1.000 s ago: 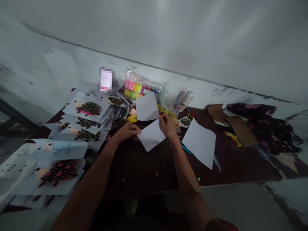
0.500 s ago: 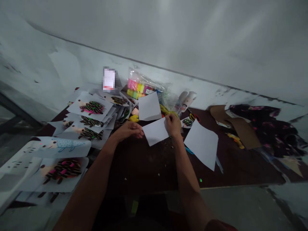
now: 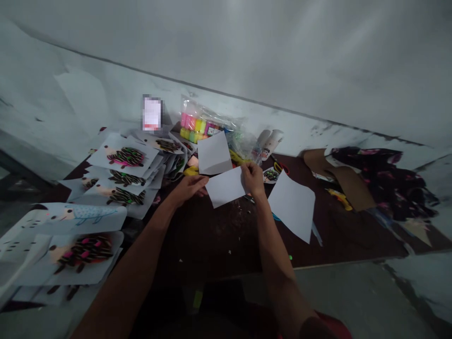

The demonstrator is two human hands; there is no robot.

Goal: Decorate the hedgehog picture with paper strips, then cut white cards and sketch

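Note:
Between my hands a blank white sheet of paper [image 3: 226, 187] is held a little above the dark table [image 3: 212, 240]. My right hand [image 3: 253, 179] pinches its right edge between thumb and fingers. At the sheet's left corner, the fingers of my left hand [image 3: 189, 188] are closed on the edge. Behind it leans another blank white card [image 3: 214, 154]. To the right of my right forearm lies a larger white sheet [image 3: 293, 205], partly over something blue. Beyond my right hand are scissors [image 3: 281, 167] and a small hedgehog picture [image 3: 271, 175].
Stacked hedgehog pictures [image 3: 127, 157] crowd the left side, with a blue-drawn one [image 3: 92, 213] in front. A clear bag of colourful pots [image 3: 197, 126] stands by the wall. Brown cardboard [image 3: 356, 190], a yellow tool [image 3: 339, 199] and dark flowered cloth [image 3: 381, 183] lie right.
My left hand has come up to the sheet's left corner and its fingers have closed there. The sheet has risen slightly in view. The whole view has shifted a little.

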